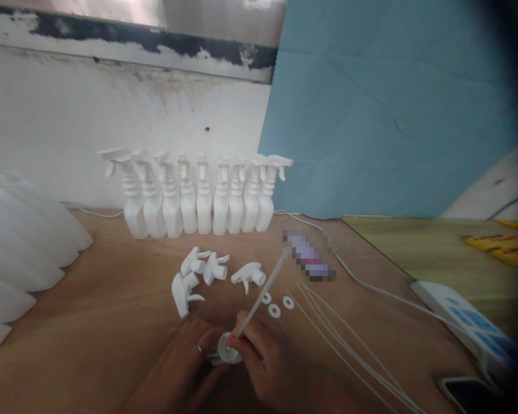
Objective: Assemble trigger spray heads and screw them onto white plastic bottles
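Near the middle of the worktop's [112, 276] near edge, both hands are brought together over one white spray head [228, 348], its round opening turned upward. It is gripped from the side by the fingers of the left hand [194, 351], on which a ring is worn. A pale straw [261, 293] is pinched between the thumb and fingers of the right hand [259, 351], slanted up toward the far right corner, its lower end held right at that opening; whether it is seated inside cannot be told, as the thumb tip covers the spot. Just beyond the hands, four loose spray heads [216, 267] are scattered, and three white washers [270, 309] are seen by the right hand. Toward the right edge, thin straws [362, 363] are laid out, with a purple item [308, 256], its details blurred, lying past them. Along the far edge, nine bottles [204, 210] are lined up upright, each topped with a spray head. More white bottles [30, 230] are bunched at the left edge. By the near right corner, a phone [466, 394] is partly seen, a white box [461, 316] lying beyond it.
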Available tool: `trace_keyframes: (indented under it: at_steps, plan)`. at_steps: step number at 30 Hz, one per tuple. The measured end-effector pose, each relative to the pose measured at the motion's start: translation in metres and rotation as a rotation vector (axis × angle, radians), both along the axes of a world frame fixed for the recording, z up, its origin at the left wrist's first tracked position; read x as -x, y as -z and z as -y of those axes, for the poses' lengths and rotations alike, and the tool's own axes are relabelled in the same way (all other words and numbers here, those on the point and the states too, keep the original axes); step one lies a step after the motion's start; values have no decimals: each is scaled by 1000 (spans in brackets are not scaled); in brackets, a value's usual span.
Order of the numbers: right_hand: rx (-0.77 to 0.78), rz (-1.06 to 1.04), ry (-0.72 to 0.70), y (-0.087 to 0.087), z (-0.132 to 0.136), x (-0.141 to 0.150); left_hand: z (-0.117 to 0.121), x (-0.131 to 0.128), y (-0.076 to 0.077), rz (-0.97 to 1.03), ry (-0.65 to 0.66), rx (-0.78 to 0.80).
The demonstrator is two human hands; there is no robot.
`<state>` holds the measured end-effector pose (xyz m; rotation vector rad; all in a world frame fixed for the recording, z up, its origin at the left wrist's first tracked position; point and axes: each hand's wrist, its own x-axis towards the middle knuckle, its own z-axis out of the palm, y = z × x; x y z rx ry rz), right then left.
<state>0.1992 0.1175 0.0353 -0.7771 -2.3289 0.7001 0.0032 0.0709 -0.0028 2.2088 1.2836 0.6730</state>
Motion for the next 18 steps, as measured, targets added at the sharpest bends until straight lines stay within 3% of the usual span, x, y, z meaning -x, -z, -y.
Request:
trace_keyframes:
  at_steps: [12,18]
  plan:
    - [107,-30,-2,1,-4,1,4,2,13,-12,-25,4]
    - [77,-5,-22,2,-4,2,2,1,10,5,-15,27]
